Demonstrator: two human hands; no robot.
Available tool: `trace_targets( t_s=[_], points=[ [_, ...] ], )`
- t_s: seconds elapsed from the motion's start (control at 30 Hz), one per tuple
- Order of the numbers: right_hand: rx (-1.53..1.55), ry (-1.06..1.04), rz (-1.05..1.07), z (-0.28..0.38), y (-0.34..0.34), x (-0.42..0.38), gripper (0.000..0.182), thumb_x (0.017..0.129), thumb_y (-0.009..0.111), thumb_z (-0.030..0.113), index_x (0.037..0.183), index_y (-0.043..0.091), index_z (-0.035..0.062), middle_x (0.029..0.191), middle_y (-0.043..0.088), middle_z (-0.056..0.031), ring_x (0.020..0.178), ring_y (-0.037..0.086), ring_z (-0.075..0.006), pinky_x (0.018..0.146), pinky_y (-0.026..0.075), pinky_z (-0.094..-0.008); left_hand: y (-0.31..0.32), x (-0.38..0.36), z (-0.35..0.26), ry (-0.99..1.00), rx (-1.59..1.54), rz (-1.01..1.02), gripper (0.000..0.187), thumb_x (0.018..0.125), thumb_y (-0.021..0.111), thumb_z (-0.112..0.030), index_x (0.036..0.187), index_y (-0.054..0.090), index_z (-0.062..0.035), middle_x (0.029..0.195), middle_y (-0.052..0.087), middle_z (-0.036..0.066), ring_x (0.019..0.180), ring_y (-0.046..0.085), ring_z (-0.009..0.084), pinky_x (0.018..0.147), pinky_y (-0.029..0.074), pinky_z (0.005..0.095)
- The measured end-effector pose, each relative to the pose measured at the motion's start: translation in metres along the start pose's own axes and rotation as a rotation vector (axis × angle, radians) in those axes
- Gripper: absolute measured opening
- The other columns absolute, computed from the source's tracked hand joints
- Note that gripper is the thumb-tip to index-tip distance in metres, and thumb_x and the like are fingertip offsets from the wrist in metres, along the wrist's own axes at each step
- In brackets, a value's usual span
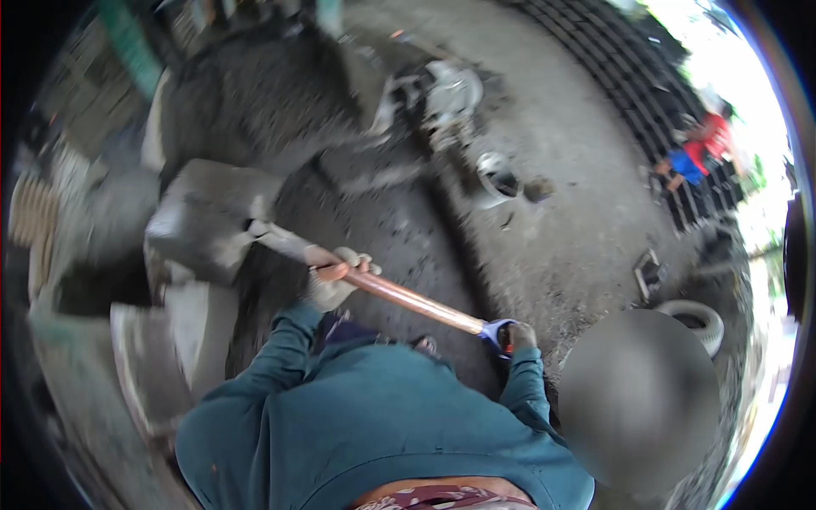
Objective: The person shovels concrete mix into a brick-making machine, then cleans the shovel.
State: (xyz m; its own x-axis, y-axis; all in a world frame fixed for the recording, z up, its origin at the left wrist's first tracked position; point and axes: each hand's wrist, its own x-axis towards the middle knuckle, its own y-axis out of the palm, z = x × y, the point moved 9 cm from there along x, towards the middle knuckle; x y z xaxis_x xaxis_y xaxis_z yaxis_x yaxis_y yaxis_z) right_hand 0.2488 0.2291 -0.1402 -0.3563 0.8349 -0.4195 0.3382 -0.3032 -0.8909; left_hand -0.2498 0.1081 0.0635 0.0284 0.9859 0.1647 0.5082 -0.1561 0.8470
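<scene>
A teal long-sleeved top is seen nearest the camera. A shovel with a copper-coloured shaft, blue end handle and grey cement-caked blade is held across the body: the gloved left hand is clenched on mid-shaft, the right hand on the handle. Beyond the left grip, the blade is heaped with wet grey mortar above a grey trough.

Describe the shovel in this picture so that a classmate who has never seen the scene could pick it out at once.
Start at the grey pile of wet mix filling the upper left of the ground. Just below it, a person in a teal sleeve grips a long tool with the left hand and the right hand. That is the shovel: the only thing with a copper-coloured shaft, a blue end grip and a loaded grey blade.
</scene>
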Motion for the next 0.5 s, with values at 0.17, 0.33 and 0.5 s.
trace_targets(
  t_s=[0.17, 0.33, 0.5],
  points=[
    [1.435, 0.885, 0.327, -0.058, 0.052, -0.054, 0.016, 0.084, 0.065, 0.009, 0.098, 0.072, 0.0057, 0.087, 0.069, -0.0120, 0.081, 0.067, -0.0278, 0.059, 0.056, -0.0432, -0.080, -0.116, 0.110, 0.037, -0.330, -0.577, 0.010, 0.079, 0.070, -0.011, 0.085, 0.062, -0.0099, 0.093, 0.061, 0.010, 0.100, 0.057, 0.0312, 0.103, 0.041, 0.0498],
    [1.534, 0.327, 0.222, -0.079, 0.022, 0.015, 0.018, 0.085, 0.067, 0.008, 0.101, 0.071, 0.0019, 0.082, 0.068, -0.0100, 0.074, 0.066, -0.0237, 0.056, 0.054, -0.0396, -0.065, -0.203, 0.152, 0.242, -0.600, -1.063, 0.014, 0.076, 0.068, -0.008, 0.083, 0.056, -0.0057, 0.085, 0.057, 0.012, 0.085, 0.054, 0.0299, 0.092, 0.048, 0.0502],
    [1.102, -0.127, -0.093, -0.005, -0.188, 0.048, 0.026, 0.090, 0.068, 0.023, 0.101, 0.070, -0.0003, 0.085, 0.068, -0.0074, 0.077, 0.061, -0.0160, 0.071, 0.050, -0.0315, -0.063, -0.225, 0.156, 0.452, -0.802, -1.220, 0.014, 0.081, 0.067, -0.008, 0.082, 0.053, -0.0069, 0.078, 0.054, 0.010, 0.076, 0.055, 0.0276, 0.083, 0.051, 0.0483]
  ],
)
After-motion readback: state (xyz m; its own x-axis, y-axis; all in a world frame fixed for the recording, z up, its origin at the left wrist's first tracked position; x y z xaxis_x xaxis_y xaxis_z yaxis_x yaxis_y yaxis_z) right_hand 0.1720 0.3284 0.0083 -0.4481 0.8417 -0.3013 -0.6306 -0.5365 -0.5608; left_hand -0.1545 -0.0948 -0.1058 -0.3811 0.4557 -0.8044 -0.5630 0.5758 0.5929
